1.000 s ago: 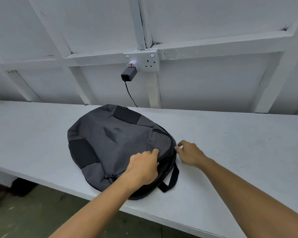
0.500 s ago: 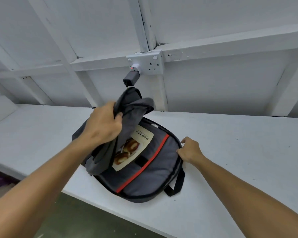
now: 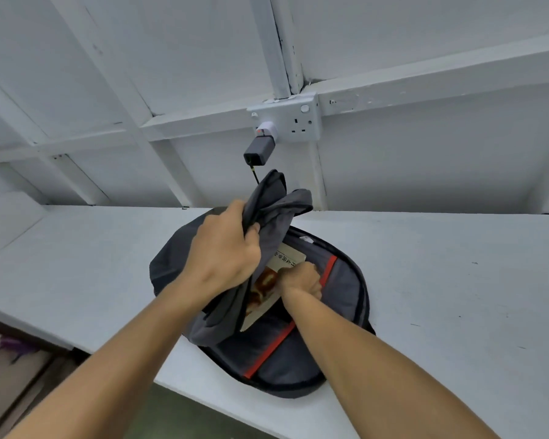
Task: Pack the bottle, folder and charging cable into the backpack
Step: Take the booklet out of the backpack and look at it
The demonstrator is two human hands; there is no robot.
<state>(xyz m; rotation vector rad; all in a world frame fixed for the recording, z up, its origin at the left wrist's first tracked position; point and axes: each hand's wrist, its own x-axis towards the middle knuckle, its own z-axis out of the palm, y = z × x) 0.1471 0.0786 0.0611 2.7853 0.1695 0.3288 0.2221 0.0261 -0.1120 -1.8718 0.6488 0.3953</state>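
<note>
Left hand (image 3: 225, 248) grips the limp backpack (image 3: 339, 289) flap up. Right hand (image 3: 301, 280) is curled inside at the folder (image 3: 263, 299); grasp unclear. Folder looks thin and stiff, best taken by an edge.

A white painted bench (image 3: 441, 280) runs the full width of the view, its back edge meeting the white panelled wall. Its surface shows small dark specks and scuffs toward the right. One item lies directly on it: a grey backpack (image 3: 346, 293), flat on its back near the front edge, its lower end slightly overhanging. The front flap is lifted, exposing a lining with a red stripe.
</note>
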